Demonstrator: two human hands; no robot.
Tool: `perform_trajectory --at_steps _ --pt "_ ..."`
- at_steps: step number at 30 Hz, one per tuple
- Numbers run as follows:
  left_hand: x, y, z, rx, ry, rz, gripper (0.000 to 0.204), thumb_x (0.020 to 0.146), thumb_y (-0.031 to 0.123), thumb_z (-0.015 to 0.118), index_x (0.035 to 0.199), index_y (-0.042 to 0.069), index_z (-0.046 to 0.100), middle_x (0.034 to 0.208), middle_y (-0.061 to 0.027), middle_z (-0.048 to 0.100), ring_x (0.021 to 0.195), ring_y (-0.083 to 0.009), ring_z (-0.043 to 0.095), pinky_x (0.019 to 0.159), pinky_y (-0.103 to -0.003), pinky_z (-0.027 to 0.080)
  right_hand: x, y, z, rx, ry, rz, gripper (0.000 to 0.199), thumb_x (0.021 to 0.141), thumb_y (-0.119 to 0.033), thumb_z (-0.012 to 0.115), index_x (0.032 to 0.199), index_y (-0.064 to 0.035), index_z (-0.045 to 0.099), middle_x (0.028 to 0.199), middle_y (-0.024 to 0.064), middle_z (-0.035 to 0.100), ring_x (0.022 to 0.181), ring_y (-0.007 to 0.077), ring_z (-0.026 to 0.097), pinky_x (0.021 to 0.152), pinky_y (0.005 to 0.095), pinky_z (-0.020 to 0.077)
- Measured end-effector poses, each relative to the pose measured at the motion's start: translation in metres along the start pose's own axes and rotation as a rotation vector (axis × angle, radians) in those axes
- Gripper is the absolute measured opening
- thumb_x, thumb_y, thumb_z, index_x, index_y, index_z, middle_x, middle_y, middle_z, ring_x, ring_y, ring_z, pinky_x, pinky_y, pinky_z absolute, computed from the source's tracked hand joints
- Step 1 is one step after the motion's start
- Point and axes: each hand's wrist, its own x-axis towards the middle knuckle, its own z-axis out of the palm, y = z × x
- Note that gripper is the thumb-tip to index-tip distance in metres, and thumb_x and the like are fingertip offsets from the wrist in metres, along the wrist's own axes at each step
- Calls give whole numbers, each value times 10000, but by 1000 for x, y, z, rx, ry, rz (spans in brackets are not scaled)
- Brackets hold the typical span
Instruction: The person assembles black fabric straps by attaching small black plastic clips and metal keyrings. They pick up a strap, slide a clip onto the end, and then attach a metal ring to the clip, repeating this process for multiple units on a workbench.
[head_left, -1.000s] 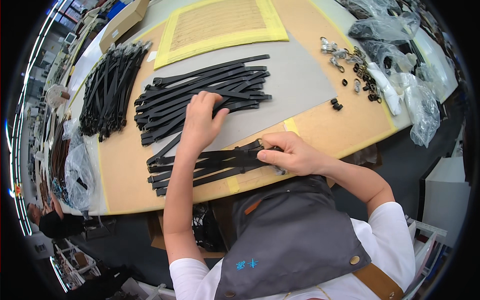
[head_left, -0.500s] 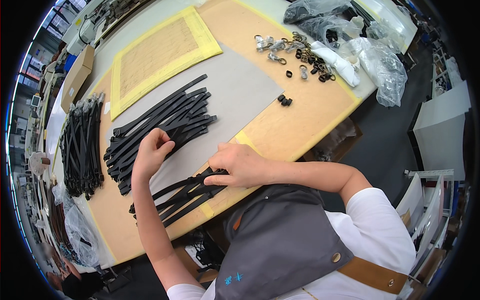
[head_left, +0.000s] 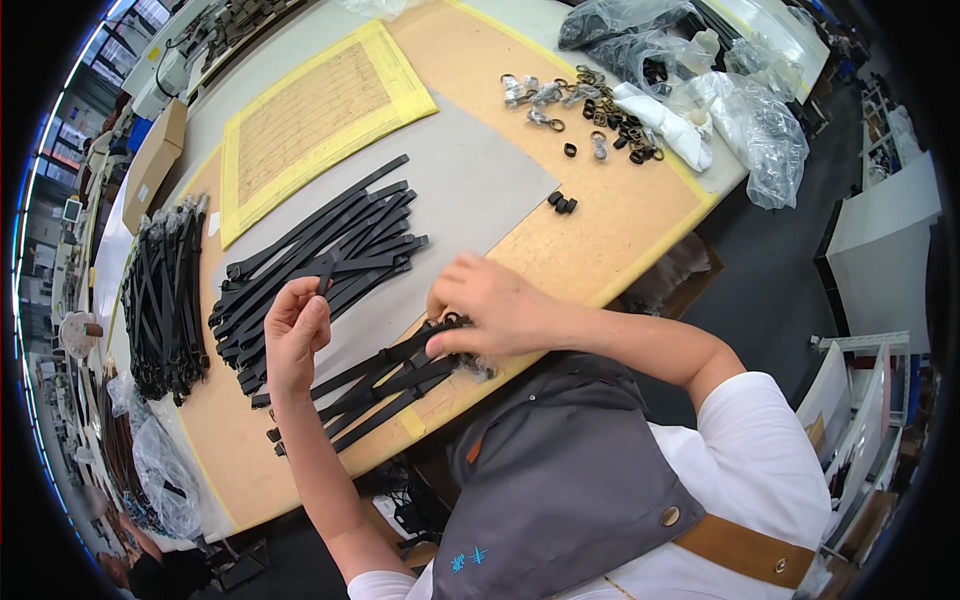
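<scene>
My left hand (head_left: 297, 330) is raised beside a pile of black straps (head_left: 340, 225), thumb and fingers closed. A short piece of black strap (head_left: 326, 277) sticks up from its fingertips; the rest of that strap is hard to trace among the others. My right hand (head_left: 495, 305) is over the near ends of a smaller bunch of black straps (head_left: 375, 385), thumb and fingers apart. Small metal rings and clear wrapping show beneath it, at those ends. Whether its fingertips touch a strap is hidden.
Another dense bundle of black straps (head_left: 165, 300) lies at the left, beside a cardboard box (head_left: 155, 170). A yellow-edged board (head_left: 320, 120) lies farther back. Loose metal rings and buckles (head_left: 600, 110) and clear plastic bags (head_left: 760, 140) are at the far right.
My left hand has turned upward and now shows a strap in its fingertips. My right hand has lifted slightly, uncovering metal rings and wrapping at the strap ends.
</scene>
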Motion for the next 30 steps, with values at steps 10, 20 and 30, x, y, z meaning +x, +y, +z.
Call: perform_trajectory --at_steps 10,20,30 --pt "-18 -14 52 400 -114 -84 224 928 126 762 1097 -11 706 818 22 666 751 -44 545 694 -212 448 -9 143 -130 -583 274 396 133 951 -178 637 971 -52 676 978 149 664 948 304 672 829 418 531" --pt "-31 -12 43 400 -3 95 224 908 89 783 1096 1 700 851 26 638 749 -37 539 675 -189 430 -45 169 -209 -676 236 425 142 912 -154 659 978 -31 686 1019 144 668 936 322 664 843 425 526" --pt "-43 9 58 422 39 127 206 891 27 763 1055 -7 642 865 21 599 758 -41 526 672 -185 427 -46 88 -124 -146 45 439 245 867 -159 786 1031 -21 668 869 92 668 748 169 635 708 339 534"
